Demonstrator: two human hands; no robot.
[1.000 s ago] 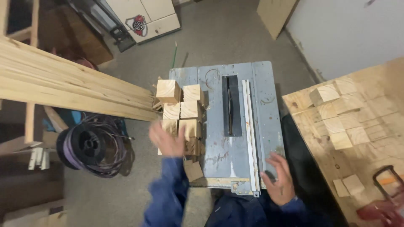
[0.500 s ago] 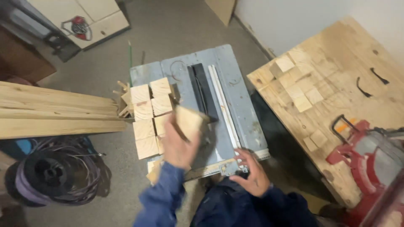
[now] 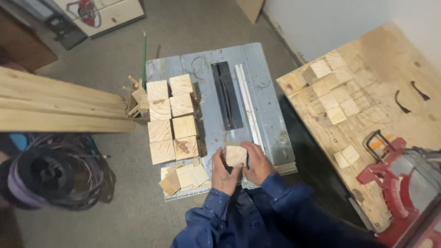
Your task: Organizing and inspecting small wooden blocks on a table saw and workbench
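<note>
While you look down, head view: both hands meet at the saw bench's (image 3: 271, 110) near edge.
Left hand (image 3: 223, 175): fingers closed on the wood block (image 3: 236, 155).
Right hand (image 3: 257, 163): fingers gripping the same block.
Block: just before the blade slot (image 3: 226, 95).
Beside: stacked blocks (image 3: 171, 117).

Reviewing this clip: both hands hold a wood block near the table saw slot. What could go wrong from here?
1. The left hand and right hand hold the wood block just short of the blade slot; with no push stick visible, fingers could get close to it.
2. The block is small, so the grip could slip.
3. Stacked blocks crowd the saw table and might get knocked.
</note>
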